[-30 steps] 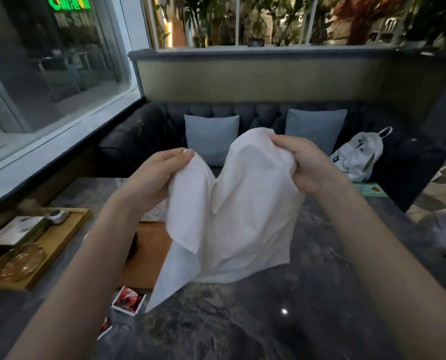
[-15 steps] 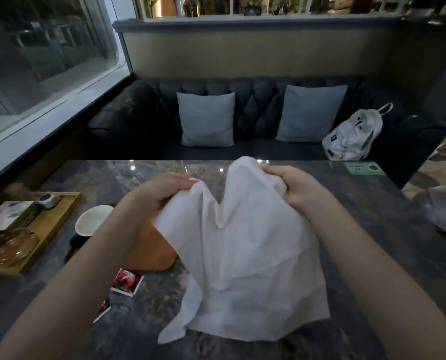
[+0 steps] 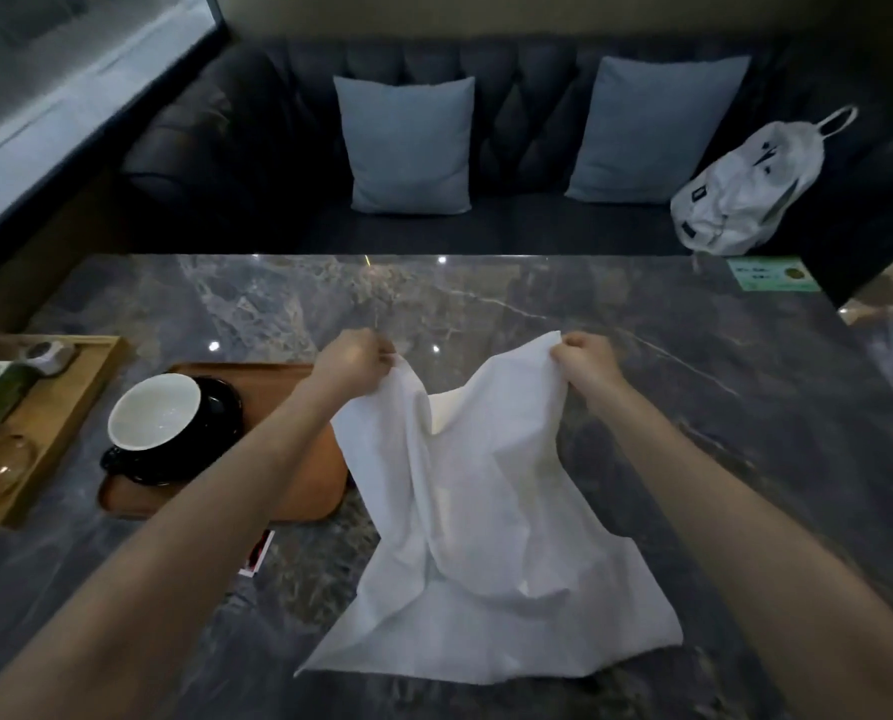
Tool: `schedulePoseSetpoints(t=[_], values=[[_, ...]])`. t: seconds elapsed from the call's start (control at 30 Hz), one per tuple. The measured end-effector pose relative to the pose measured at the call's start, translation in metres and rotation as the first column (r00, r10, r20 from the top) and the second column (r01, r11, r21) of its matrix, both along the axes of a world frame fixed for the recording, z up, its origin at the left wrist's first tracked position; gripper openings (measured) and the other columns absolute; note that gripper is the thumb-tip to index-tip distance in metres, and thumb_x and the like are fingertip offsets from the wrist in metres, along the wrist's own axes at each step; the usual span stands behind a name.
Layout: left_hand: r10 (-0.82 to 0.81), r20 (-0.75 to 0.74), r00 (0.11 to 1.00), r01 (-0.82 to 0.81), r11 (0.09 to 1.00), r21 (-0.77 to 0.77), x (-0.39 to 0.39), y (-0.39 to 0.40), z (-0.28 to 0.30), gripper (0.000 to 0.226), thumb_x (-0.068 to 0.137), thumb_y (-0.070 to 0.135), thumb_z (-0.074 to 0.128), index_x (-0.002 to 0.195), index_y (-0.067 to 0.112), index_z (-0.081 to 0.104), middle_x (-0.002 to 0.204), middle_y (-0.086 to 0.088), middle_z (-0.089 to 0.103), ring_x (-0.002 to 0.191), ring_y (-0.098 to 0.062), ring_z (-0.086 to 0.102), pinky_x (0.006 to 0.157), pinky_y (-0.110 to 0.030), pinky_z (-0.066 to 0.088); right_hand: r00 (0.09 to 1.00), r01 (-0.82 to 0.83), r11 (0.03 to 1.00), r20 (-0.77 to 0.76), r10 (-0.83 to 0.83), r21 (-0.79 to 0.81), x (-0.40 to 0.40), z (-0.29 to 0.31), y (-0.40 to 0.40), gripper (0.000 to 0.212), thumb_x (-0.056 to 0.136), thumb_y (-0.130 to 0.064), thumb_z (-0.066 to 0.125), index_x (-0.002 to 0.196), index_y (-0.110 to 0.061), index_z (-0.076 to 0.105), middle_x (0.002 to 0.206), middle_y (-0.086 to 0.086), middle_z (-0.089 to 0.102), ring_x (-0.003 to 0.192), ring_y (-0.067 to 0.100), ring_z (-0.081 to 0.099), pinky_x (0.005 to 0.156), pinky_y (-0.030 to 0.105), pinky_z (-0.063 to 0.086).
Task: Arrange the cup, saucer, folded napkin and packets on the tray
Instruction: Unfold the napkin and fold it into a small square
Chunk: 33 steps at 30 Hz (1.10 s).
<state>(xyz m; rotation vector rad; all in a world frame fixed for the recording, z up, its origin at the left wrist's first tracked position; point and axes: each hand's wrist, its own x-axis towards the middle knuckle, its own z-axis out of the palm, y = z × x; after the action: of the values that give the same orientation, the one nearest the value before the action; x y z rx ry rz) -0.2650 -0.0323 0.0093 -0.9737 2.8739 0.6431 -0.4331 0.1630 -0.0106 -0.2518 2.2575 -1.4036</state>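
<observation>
Head view: both hands are raised over the marble table, each pinching a top corner of the white napkin. The left hand grips the left corner, the right hand the right corner; fingers closed tight on the cloth. The napkin hangs unfolded and slack, its lower edge resting on the table near the person. Left of it lies the brown tray, carrying the black saucer with the white cup on it, at the tray's left end. A red packet lies on the table just near of the tray, partly hidden by the left forearm.
</observation>
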Motion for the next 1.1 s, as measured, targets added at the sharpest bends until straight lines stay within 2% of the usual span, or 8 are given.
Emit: schedulePoseSetpoints(t=[0.13,0.23,0.37,0.63,0.73,0.83,0.97,1.1], values=[[0.044,-0.017,0.999,-0.046,0.989,-0.141,-0.011,-0.013,-0.028,0.032,0.085,0.006,0.044,0.100,0.016,0.071,0.100,-0.016,0.071,0.091,-0.036,0.062,0.063,-0.032,0.040,0.988,0.145,0.987,-0.070,-0.140,0.068,-0.032,-0.027,-0.005,0.024,0.079,0.004,0.041,0.078,-0.009,0.061,0.066,0.004,0.053,0.073,0.020,0.048,0.053,0.021,0.039],[0.068,-0.027,0.997,-0.070,0.991,-0.113,-0.018,-0.026,-0.047,0.030,0.084,0.006,0.046,0.097,0.015,0.072,0.097,-0.014,0.071,0.090,-0.034,0.062,0.065,-0.032,0.043,0.978,0.198,0.968,-0.092,-0.185,0.154,-0.057,-0.047,-0.003,0.024,0.083,0.002,0.041,0.086,-0.010,0.061,0.081,0.009,0.056,0.081,0.020,0.049,0.066,0.025,0.037],[0.084,-0.050,0.995,-0.088,0.992,-0.086,-0.035,-0.036,-0.066,0.025,0.087,0.012,0.049,0.096,0.010,0.072,0.094,-0.019,0.069,0.095,-0.036,0.056,0.071,-0.039,0.047,0.978,0.199,0.959,-0.109,-0.180,0.203,-0.076,-0.068,-0.006,0.022,0.086,0.000,0.042,0.095,-0.001,0.063,0.085,0.010,0.055,0.081,0.019,0.049,0.060,0.022,0.037],[-0.015,-0.094,0.995,-0.002,0.984,-0.180,-0.076,-0.040,-0.097,0.023,0.089,0.019,0.049,0.099,0.018,0.070,0.095,-0.012,0.066,0.100,-0.033,0.048,0.077,-0.040,0.033,0.918,0.308,0.910,-0.337,-0.208,0.279,-0.079,-0.083,-0.015,0.030,0.089,-0.002,0.039,0.116,0.001,0.052,0.118,0.025,0.057,0.111,0.037,0.050,0.092,0.040,0.037],[-0.036,-0.092,0.995,0.017,0.980,-0.199,-0.088,-0.035,-0.108,0.028,0.090,0.022,0.049,0.113,0.018,0.063,0.122,-0.011,0.060,0.120,-0.031,0.040,0.095,-0.042,0.026,0.870,0.284,0.837,-0.492,-0.021,0.467,-0.064,-0.091,-0.016,0.050,0.090,-0.005,0.041,0.138,-0.003,0.029,0.143,0.019,0.038,0.132,0.034,0.030,0.108,0.041,0.022],[-0.047,-0.022,0.999,0.040,0.973,-0.229,-0.091,-0.019,-0.118,0.048,0.093,0.028,0.043,0.138,0.016,0.035,0.152,-0.009,0.027,0.141,-0.024,0.017,0.112,-0.043,0.011,0.842,0.050,0.797,-0.455,0.290,0.601,-0.036,-0.105,-0.016,0.055,0.095,-0.018,0.040,0.144,-0.006,0.018,0.154,0.014,0.022,0.142,0.028,0.016,0.116,0.038,0.009],[-0.103,-0.006,0.995,0.100,0.977,-0.189,-0.076,0.017,-0.131,0.055,0.096,0.033,0.029,0.145,0.016,0.013,0.157,-0.004,0.008,0.144,-0.019,0.002,0.116,-0.043,0.002,0.752,-0.199,0.729,-0.375,0.542,0.655,0.003,-0.124,-0.021,0.055,0.096,-0.030,0.032,0.145,-0.011,0.016,0.157,0.009,0.012,0.144,0.022,0.008,0.116,0.042,-0.001],[-0.098,0.044,0.994,0.102,0.988,-0.112,-0.057,0.050,-0.145,0.058,0.097,0.037,0.022,0.145,0.015,-0.001,0.157,-0.004,-0.004,0.138,-0.012,-0.018,0.113,-0.039,-0.011,0.725,-0.235,0.674,-0.336,0.601,0.700,0.016,-0.138,-0.023,0.061,0.095,-0.042,0.025,0.147,-0.014,0.006,0.158,0.006,0.005,0.145,0.020,0.000,0.116,0.043,-0.004]])
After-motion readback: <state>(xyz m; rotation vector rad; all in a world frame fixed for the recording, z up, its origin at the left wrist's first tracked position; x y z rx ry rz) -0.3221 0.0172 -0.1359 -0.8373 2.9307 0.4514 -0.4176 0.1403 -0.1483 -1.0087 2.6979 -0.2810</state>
